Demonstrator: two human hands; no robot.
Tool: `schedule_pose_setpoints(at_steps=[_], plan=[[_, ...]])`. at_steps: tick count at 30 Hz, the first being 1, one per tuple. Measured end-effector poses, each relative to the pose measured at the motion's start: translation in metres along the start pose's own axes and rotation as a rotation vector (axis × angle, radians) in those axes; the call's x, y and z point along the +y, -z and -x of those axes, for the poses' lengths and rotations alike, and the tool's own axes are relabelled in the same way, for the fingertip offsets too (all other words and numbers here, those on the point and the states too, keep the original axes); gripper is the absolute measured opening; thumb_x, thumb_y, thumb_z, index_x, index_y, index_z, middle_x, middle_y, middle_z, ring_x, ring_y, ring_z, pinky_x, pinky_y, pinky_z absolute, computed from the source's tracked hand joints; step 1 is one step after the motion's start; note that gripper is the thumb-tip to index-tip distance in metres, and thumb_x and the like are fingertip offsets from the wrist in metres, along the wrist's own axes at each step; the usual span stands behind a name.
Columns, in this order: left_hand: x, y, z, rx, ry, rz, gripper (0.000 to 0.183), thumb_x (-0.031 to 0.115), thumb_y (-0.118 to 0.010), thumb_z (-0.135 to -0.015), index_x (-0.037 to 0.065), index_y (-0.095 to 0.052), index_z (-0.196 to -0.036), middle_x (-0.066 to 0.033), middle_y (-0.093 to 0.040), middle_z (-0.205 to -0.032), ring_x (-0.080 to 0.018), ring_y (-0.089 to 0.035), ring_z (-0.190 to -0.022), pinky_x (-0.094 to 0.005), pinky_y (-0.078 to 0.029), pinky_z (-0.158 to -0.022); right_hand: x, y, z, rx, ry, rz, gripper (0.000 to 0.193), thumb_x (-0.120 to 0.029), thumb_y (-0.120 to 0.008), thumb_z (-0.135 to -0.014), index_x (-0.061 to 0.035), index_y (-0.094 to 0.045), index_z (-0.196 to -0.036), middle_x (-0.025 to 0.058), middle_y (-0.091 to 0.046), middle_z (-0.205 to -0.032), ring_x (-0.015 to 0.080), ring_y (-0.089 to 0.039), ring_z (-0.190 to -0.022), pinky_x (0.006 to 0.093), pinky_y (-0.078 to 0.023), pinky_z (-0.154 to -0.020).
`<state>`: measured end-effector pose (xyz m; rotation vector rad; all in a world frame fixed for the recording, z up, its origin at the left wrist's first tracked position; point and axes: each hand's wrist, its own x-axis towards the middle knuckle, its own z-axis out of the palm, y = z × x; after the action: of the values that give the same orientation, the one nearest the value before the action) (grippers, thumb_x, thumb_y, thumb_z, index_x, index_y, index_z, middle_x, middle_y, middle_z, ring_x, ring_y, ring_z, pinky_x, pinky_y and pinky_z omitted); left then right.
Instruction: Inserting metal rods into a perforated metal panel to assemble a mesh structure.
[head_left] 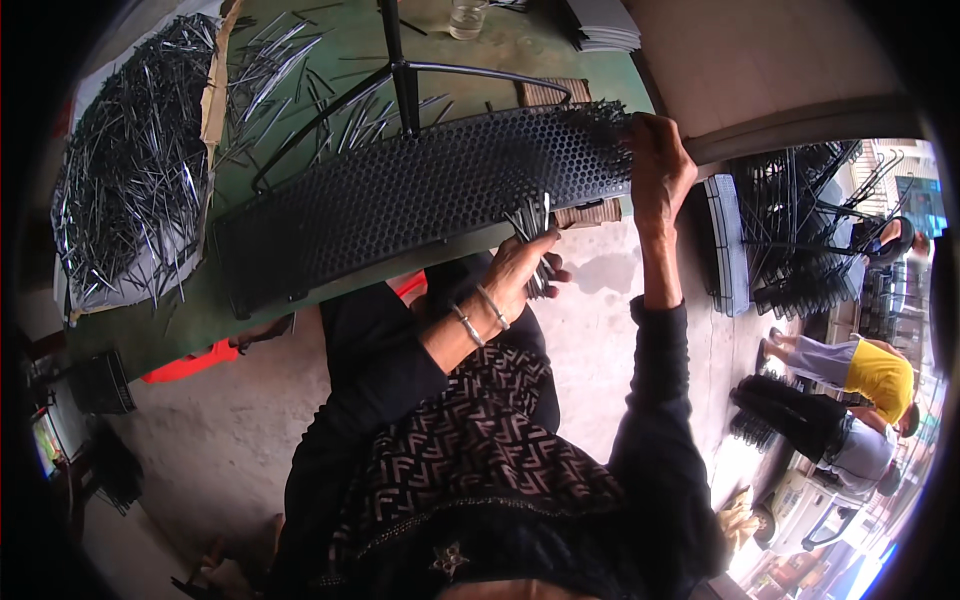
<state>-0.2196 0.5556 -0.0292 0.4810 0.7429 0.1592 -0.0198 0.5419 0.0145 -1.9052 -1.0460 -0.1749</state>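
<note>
A long black panel full of round holes [390, 205] lies slantwise along the near edge of a green table. Thin dark strips [590, 116] stand up densely from its right end. Just below the panel, my left hand [512, 272] is closed around a bundle of thin, shiny dark strips [536, 225], their ends fanning out at the top. My right hand [660, 170] is at the panel's right end, beside the standing strips, with its fingers pinched together; whatever is in them is hidden.
A cardboard box [215, 90] heaped with dark strips stands on the left of the green table [480, 95], with loose strips beside it. A black metal stand [400, 75] rises behind the panel. Stacked black racks [790, 230] and people [880, 380] are at the right.
</note>
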Motion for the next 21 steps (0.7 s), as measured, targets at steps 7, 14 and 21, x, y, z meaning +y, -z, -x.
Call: schedule_pose_setpoints(at_steps=[7,14,21], plan=[[0.001,0.007,0.002,-0.143,-0.014,0.121,0.027,0.030,-0.056,-0.096,0.005,-0.057,-0.105,-0.0001,-0.052,-0.070,-0.0119,-0.055,-0.063,-0.0328,-0.054,-0.059,-0.004,0.000,-0.005,-0.072,-0.065,0.049,0.013,-0.010,-0.060,-0.091,-0.0030,-0.066,-0.099,0.0058,-0.070,-0.076,0.0084,-0.062,-0.070,0.0241,-0.049,-0.066],[-0.004,0.007,0.002,-0.075,-0.042,0.044,0.031,0.032,-0.060,-0.094,0.005,-0.062,-0.109,-0.0031,-0.061,-0.079,-0.0125,-0.061,-0.072,-0.0304,-0.054,-0.062,0.001,0.004,-0.010,-0.145,-0.122,-0.084,0.015,-0.011,-0.060,-0.090,-0.0017,-0.067,-0.099,0.0063,-0.070,-0.075,0.0085,-0.065,-0.072,0.0232,-0.049,-0.067],[-0.005,0.003,0.004,-0.054,-0.044,0.102,0.026,0.031,-0.057,-0.095,0.008,-0.061,-0.108,-0.0026,-0.058,-0.075,-0.0126,-0.057,-0.065,-0.0280,-0.051,-0.054,-0.003,-0.003,-0.023,-0.197,-0.101,0.031,0.016,-0.012,-0.059,-0.091,-0.0006,-0.067,-0.098,0.0075,-0.070,-0.078,0.0093,-0.065,-0.072,0.0228,-0.049,-0.067]])
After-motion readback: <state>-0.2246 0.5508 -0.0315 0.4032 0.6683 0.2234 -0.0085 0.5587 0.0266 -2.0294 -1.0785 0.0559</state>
